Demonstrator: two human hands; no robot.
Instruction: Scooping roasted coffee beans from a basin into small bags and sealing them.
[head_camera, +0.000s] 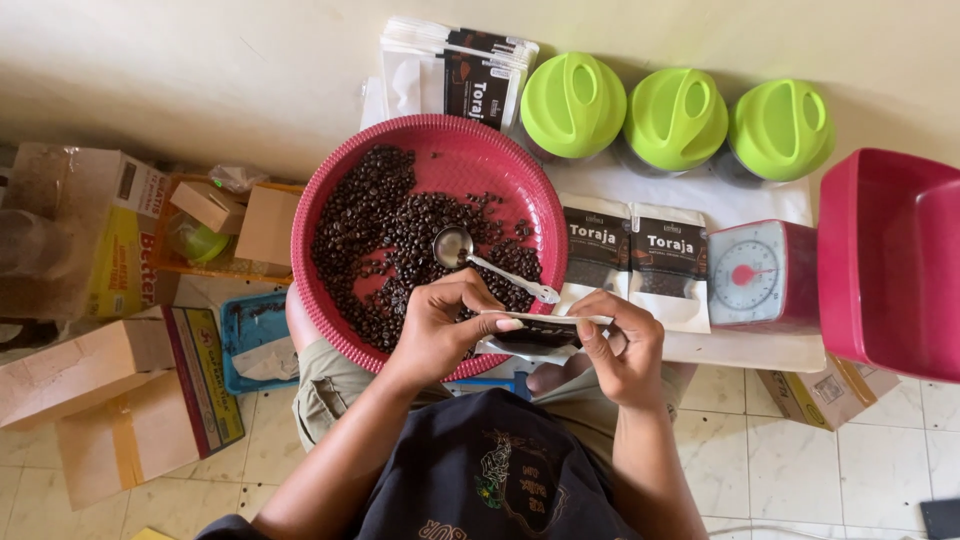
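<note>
My left hand (440, 325) and my right hand (620, 345) together hold a small black-and-white pouch (535, 335) flat between them, just over the near rim of a round pink tray (330, 200). Dark coffee beans (385, 235) cover much of the tray. A metal spoon (470, 255) lies on the beans, bowl to the left, handle pointing toward my hands. Two filled pouches (635, 260) of the same kind lie side by side to the right of the tray.
A stack of empty pouches (455, 70) and three jars with green lids (675, 120) stand at the back. A red kitchen scale (765, 275) and a red tub (885, 260) are at the right. Cardboard boxes (120, 400) sit on the tiled floor at the left.
</note>
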